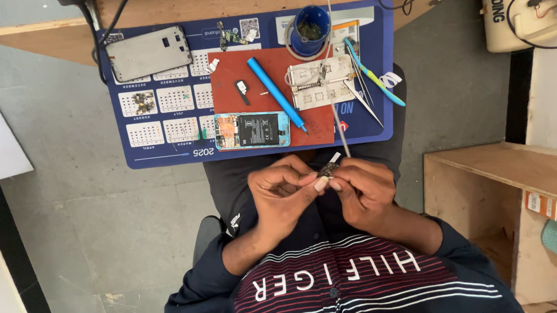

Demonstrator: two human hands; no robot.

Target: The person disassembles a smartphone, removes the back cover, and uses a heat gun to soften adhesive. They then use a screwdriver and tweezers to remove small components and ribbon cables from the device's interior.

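- Both hands pinch one small circuit board (328,169) just below the mat's near edge: the left hand (282,196) closes thumb and forefinger on its lower left end, and the right hand (367,190) closes fingertips on its right side. A thin metal rod (341,136) rises from the right hand toward 12 o'clock; whether that hand grips it too I cannot tell.
- The board looks very light, stiff and thin, and probably fragile; a pale strip sticks out at its 1 o'clock end. Its bare edges seem the safest place to hold, not the strip or the components.
- At 10 o'clock from the hands, a grey phone frame (148,52) lies on the blue work mat (167,151), with small loose parts (143,102) below it.
- At 11 o'clock, an opened phone (251,130) lies with its back off, showing a black battery and boards inside a light blue shell. It rests on the red pad (229,69).
- A blue screwdriver (277,93) lies slantwise on the red pad.
- At 12 o'clock, a blue cup (310,27) stands at the mat's far edge, holding a dark tangled mass I cannot identify.
- A white board holder (322,82) lies below the cup, and tweezers (364,104) and a light blue tool (374,73) lie at 1 o'clock.
- At 3 o'clock, a wooden shelf (501,167) stands well apart.
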